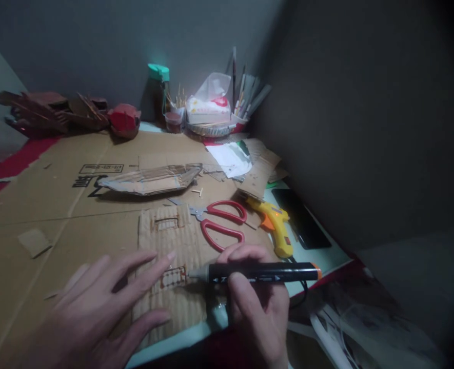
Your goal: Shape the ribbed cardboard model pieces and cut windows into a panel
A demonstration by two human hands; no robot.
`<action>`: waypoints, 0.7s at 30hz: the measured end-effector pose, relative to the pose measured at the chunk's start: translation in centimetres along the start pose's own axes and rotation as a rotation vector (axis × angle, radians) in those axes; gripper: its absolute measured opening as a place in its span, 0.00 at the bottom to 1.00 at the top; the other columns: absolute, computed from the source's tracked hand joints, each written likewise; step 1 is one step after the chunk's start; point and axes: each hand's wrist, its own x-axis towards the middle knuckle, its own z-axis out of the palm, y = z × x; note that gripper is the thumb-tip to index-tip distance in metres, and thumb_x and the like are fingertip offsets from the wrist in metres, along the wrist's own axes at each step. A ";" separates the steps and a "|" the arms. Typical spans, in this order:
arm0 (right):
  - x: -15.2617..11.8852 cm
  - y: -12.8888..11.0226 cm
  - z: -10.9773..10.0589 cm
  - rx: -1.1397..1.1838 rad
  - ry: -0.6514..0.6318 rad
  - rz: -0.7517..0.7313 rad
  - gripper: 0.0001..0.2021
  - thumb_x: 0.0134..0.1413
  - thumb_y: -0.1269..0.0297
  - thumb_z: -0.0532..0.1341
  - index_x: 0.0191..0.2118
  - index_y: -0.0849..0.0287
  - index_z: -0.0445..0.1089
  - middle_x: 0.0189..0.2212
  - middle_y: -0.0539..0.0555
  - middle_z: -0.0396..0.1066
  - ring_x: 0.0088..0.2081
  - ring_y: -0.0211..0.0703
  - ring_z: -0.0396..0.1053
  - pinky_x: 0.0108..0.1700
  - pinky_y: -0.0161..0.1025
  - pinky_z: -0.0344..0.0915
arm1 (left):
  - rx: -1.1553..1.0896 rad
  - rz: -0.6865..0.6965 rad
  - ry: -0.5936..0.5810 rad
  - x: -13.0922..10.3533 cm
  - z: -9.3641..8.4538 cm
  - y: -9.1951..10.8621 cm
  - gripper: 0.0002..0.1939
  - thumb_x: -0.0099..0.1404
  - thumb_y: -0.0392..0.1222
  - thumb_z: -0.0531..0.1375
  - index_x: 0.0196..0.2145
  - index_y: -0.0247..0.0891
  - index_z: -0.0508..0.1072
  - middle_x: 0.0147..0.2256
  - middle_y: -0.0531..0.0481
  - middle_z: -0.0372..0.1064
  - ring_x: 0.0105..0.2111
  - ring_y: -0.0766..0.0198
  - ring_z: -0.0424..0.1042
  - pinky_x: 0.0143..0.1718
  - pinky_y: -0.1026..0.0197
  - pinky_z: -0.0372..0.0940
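Observation:
My right hand [259, 302] grips a black marker pen [263, 272] with an orange end. The marker's grey tip reaches the edge of a small brown grid pattern on a corrugated cardboard piece [173, 248]. A second brown-outlined shape sits higher on the same piece. My left hand [107, 297] lies with fingers stretched out over the piece's left side, the index fingertip just above the lower grid. Just beyond the piece are red-handled scissors [222, 207], their blades partly over its top edge. A yellow hot glue gun [275, 223] rests to the right of them.
A boat-shaped cardboard form [152, 180] lies on the large cardboard sheet [65, 225]. A dark phone [301, 218] is at the right edge. Along the back stand a tissue pack [209, 109], a bottle [158, 95], brushes and a red object [124, 120].

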 end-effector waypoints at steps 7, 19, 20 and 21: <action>0.1 0.0 -0.2 -0.062 0.014 -0.043 0.02 0.59 0.66 0.60 0.39 0.52 0.68 0.36 0.49 0.69 0.38 0.41 0.69 0.40 0.37 0.68 | -0.160 -0.176 0.095 0.0 -1.4 1.6 0.28 0.69 0.46 0.55 0.64 0.52 0.53 0.57 0.52 0.59 0.54 0.57 0.60 0.55 0.57 0.51; 0.2 -1.7 1.9 0.006 -0.083 -0.042 0.01 0.58 0.65 0.61 0.35 0.53 0.70 0.32 0.51 0.67 0.31 0.39 0.68 0.29 0.32 0.68 | -0.750 -0.870 0.335 0.4 -3.4 6.1 0.10 0.69 0.47 0.51 0.47 0.47 0.62 0.46 0.48 0.77 0.44 0.60 0.76 0.41 0.60 0.72; 0.2 -1.9 2.5 0.047 -0.101 -0.002 0.00 0.57 0.66 0.62 0.35 0.53 0.69 0.31 0.51 0.68 0.29 0.38 0.68 0.28 0.31 0.68 | -0.771 -0.875 0.316 0.2 -3.5 6.1 0.10 0.68 0.46 0.52 0.47 0.47 0.62 0.46 0.49 0.78 0.43 0.60 0.77 0.39 0.61 0.72; 0.1 -2.2 3.1 0.090 -0.120 0.042 0.01 0.58 0.65 0.62 0.36 0.53 0.69 0.32 0.50 0.69 0.29 0.37 0.68 0.28 0.31 0.67 | -0.778 -0.871 0.296 0.0 -3.5 6.0 0.11 0.66 0.46 0.54 0.47 0.48 0.62 0.45 0.51 0.78 0.43 0.61 0.77 0.39 0.63 0.72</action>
